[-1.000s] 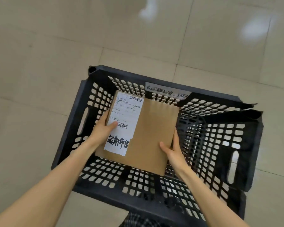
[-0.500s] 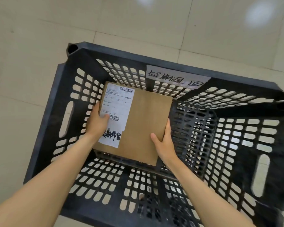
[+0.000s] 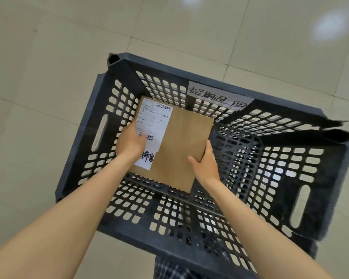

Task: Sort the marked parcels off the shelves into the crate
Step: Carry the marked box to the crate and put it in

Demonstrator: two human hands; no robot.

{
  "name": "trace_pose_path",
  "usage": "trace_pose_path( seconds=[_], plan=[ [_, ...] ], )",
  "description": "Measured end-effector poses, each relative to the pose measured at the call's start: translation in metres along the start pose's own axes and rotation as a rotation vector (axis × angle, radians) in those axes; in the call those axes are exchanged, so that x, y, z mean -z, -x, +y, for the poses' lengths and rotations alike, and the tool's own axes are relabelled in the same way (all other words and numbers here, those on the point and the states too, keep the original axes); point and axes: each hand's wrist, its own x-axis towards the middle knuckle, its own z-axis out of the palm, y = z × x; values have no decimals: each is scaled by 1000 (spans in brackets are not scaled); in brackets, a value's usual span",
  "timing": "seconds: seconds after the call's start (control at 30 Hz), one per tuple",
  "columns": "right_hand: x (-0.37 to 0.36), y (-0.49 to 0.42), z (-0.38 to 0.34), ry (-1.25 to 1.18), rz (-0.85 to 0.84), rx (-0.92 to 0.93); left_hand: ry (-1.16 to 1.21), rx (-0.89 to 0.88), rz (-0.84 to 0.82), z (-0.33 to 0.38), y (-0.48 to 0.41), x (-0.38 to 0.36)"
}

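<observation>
While both hands are holding the parcel (image 3: 181, 150) low inside the crate (image 3: 101, 135), the trouble is waiting in the letting go. The left hand (image 3: 130, 142) is gripping the parcel's left edge, its thumb lying across the shipping label (image 3: 155, 121) and its fingers tucked out of sight underneath. The right hand (image 3: 205, 166) is clasping the near right edge, thumb on top of the brown card and fingers running along the side. The parcel is sitting between the two hands, and its far edge is coming close to the wall ahead of the fingertips. I cannot tell whether its underside is touching the crate's bottom.

If one hand is opening before the other, the freed side is likely dropping and the parcel is ending up tilted against the wall ahead, or jamming a corner into one of the lattice openings. The hidden left fingers are probably risking a pinch between card and plastic if the parcel is pressed flat before they are sliding out. The side wall is standing just outside the left knuckles, so a quick pull outward could be scraping them on the holes. Well off to the right of the right hand, a rim corner (image 3: 330, 125) is looking ragged, and a forearm swinging that way could be catching on it.
</observation>
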Motion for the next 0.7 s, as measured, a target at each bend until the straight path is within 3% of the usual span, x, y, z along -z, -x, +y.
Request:
trace_pose_path(
  seconds=[0.23,0.4,0.53,0.7],
  plan=[
    [50,58,-100,508,-148,219,-95,-84,-9,39,59,82],
    [82,123,-229,840,-141,591,-338,-199,152,63,108,203],
    [87,195,-344,1090,-7,975,-479,-113,329,56,158,332],
    [48,311,-454,1229,52,1327,-461,74,590,4,256,472]
  ],
)
